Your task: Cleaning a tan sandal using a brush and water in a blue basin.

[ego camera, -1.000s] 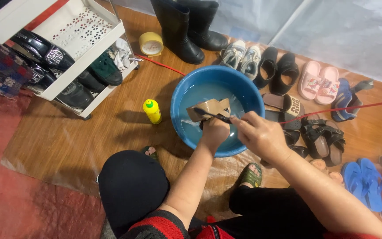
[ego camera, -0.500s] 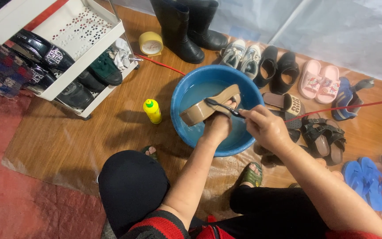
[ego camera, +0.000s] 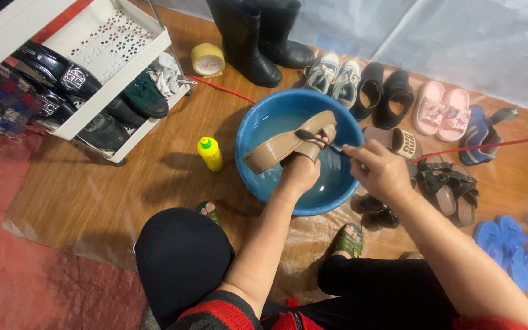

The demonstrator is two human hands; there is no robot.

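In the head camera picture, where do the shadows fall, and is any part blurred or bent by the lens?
Head view: light comes from the upper right, so the yellow bottle and the blue basin cast soft shadows to the lower left; the tan sandal in the left hand is sharp; the brush in the right hand is slightly blurred; the wide lens bends the white shoe rack at the edge.

The tan platform sandal (ego camera: 288, 145) held in the left fingers (ego camera: 301, 173) looks like smooth, wet synthetic leather with a slight sheen. Below it, the round blue plastic basin (ego camera: 258, 125) is glossy. The dark slim brush (ego camera: 319, 140) in the right fingers (ego camera: 379, 171) seems plastic. Left of the fingers stands a shiny yellow plastic bottle (ego camera: 210, 153) on wood-grain flooring (ego camera: 123, 183) under clear, wrinkled plastic sheeting; the tall black rubber boots (ego camera: 258, 36) beyond are matt.
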